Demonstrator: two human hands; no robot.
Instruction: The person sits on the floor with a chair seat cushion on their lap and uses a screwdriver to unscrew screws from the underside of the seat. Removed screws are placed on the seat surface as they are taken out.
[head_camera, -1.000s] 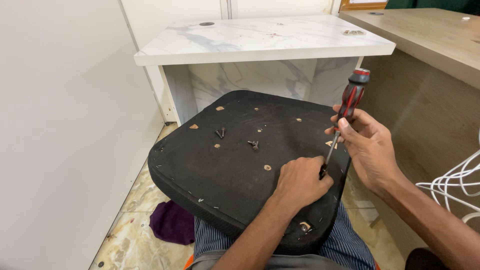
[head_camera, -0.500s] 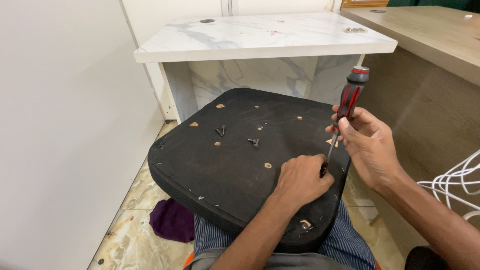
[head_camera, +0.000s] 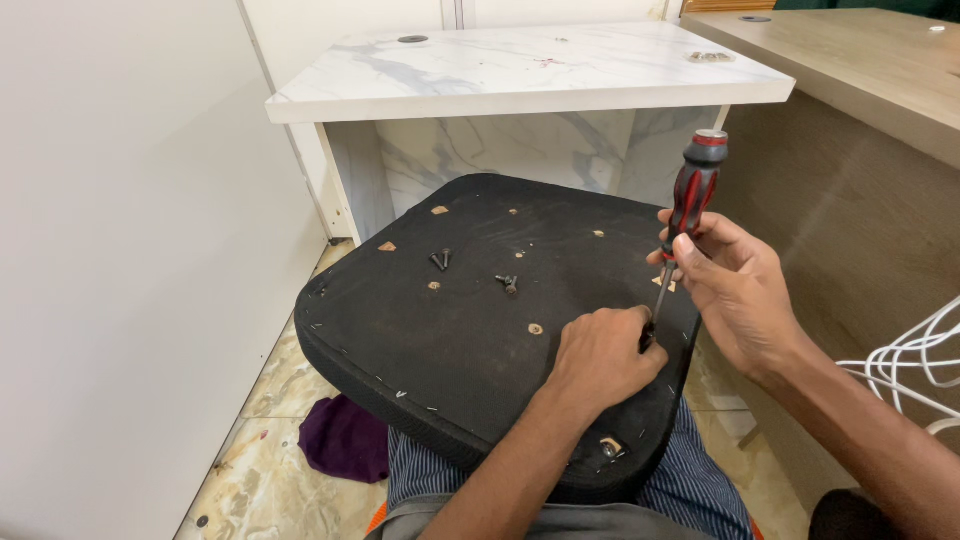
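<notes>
An upturned black chair seat (head_camera: 450, 330) rests on my lap, its underside facing up with several round holes. My right hand (head_camera: 735, 285) grips a red and black screwdriver (head_camera: 690, 200), held nearly upright with its shaft pointing down at the seat's right edge. My left hand (head_camera: 605, 355) lies closed on the seat beside the shaft's tip, steadying what looks like a screw there; the tip itself is hidden behind the fingers. Loose black screws (head_camera: 440, 260) and another screw (head_camera: 510, 284) lie on the seat further left.
A white marble-look desk (head_camera: 520, 65) stands just behind the seat, a wooden desk (head_camera: 860, 70) to the right. A white wall panel (head_camera: 130, 250) is on the left. A purple cloth (head_camera: 345, 440) lies on the tiled floor, white cables (head_camera: 915, 365) at right.
The view has shifted slightly; both hands and the screwdriver stay at the same spot on the seat's right edge.
</notes>
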